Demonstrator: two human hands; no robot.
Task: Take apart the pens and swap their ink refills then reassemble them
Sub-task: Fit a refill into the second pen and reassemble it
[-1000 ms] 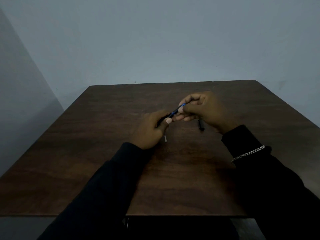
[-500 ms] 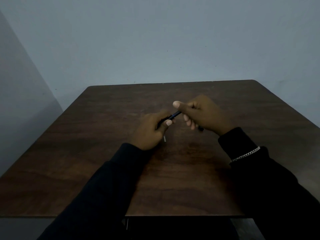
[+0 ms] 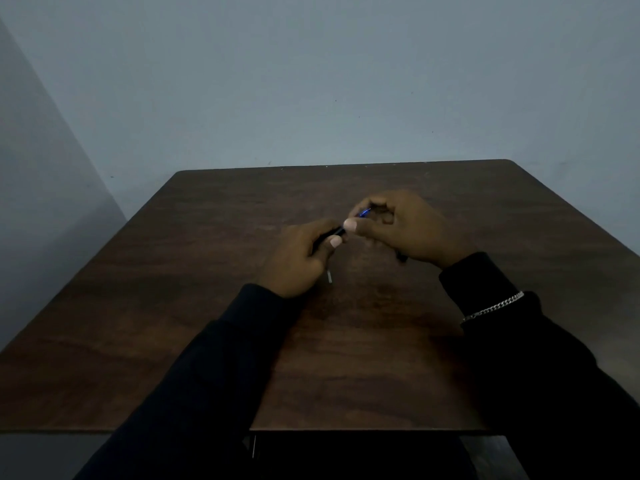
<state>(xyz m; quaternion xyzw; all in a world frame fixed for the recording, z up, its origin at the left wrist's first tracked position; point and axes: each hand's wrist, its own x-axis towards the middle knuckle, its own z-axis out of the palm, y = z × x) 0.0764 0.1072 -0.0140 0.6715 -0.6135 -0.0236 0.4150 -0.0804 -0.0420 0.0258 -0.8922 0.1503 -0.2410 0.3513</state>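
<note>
Both hands meet over the middle of a dark brown wooden table (image 3: 346,368). The left hand (image 3: 298,261) is curled tight around the dark body of a pen (image 3: 337,232), with the thumb pressed on top of it. The pen points up toward 2 o'clock, straight into the right hand (image 3: 405,226). The right hand pinches the pen's other end, where a bit of shiny blue (image 3: 363,213) shows between the thumb and the bent fingers. A small pale stick (image 3: 329,276) lies on the table just beside the left hand, at about 5 o'clock from it. A dark piece (image 3: 401,258) peeks out from under the right hand; it is too dim to tell what it is. A silver chain (image 3: 493,309) sits over the black sleeve on the right wrist.
</note>
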